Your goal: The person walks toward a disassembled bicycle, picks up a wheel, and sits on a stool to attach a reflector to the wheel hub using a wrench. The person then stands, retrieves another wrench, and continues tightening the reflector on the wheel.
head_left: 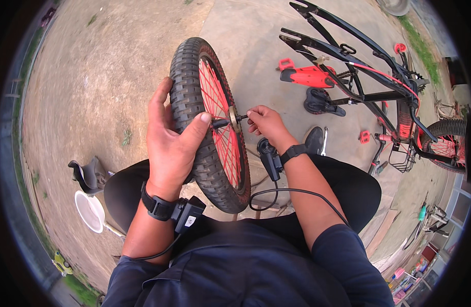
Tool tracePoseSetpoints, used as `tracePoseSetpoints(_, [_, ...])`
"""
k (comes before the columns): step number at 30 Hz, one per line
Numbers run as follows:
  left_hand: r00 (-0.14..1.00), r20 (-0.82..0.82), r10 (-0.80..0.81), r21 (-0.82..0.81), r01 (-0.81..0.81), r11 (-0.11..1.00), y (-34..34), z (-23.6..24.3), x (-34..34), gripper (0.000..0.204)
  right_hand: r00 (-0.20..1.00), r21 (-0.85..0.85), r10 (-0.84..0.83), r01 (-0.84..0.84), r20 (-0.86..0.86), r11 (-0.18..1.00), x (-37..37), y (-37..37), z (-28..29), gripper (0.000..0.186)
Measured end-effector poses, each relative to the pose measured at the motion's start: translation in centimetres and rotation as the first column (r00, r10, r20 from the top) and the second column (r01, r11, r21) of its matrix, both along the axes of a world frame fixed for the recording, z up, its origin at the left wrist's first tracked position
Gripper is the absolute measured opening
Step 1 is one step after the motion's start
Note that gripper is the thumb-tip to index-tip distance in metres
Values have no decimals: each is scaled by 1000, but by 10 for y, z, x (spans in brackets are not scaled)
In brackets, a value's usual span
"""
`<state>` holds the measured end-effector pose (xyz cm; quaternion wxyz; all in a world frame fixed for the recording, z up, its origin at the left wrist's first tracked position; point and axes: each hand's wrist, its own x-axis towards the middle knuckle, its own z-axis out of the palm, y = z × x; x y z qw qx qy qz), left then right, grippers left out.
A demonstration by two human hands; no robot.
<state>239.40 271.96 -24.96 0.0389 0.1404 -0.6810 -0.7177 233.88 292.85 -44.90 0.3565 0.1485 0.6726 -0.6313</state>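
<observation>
A bicycle wheel (185, 77) with a knobby black tyre and red spokes (221, 153) stands upright between my knees. My left hand (174, 138) is closed round the tyre from its left side, the thumb lying across the tread. At the hub sits a brass-coloured disc (234, 122), and the dark axle end (243, 117) sticks out to the right of it. My right hand (267, 123) pinches that axle end between thumb and fingers. Its curled fingers partly hide the tip, so I cannot make out any small part there.
A black bicycle frame (371, 97) lies at the right, its other wheel (448, 145) beyond. Near it are a red mudguard (312, 76), a black saddle (320, 102) and a wrench (324, 142) beside my shoe. A white basin (89, 211) and dark container (88, 175) are at left.
</observation>
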Motion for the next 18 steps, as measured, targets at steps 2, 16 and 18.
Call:
tracePoseSetpoints(2, [1000,-7,2,-2,-2,1000,1,0,0,82,997,-31,-53,51,-60,998,4,-1,-3,30])
tracePoseSetpoints(16, [1000,11,-1,-1,1,1000,0,-1,-1,83,992,31,31,-35,121,999,-5,2,0,27])
tracePoseSetpoints(18, [1000,9,-3,-2,3,1000,0,-1,-2,83,999,-28,-11,12,50,1000,0,3,-1,27])
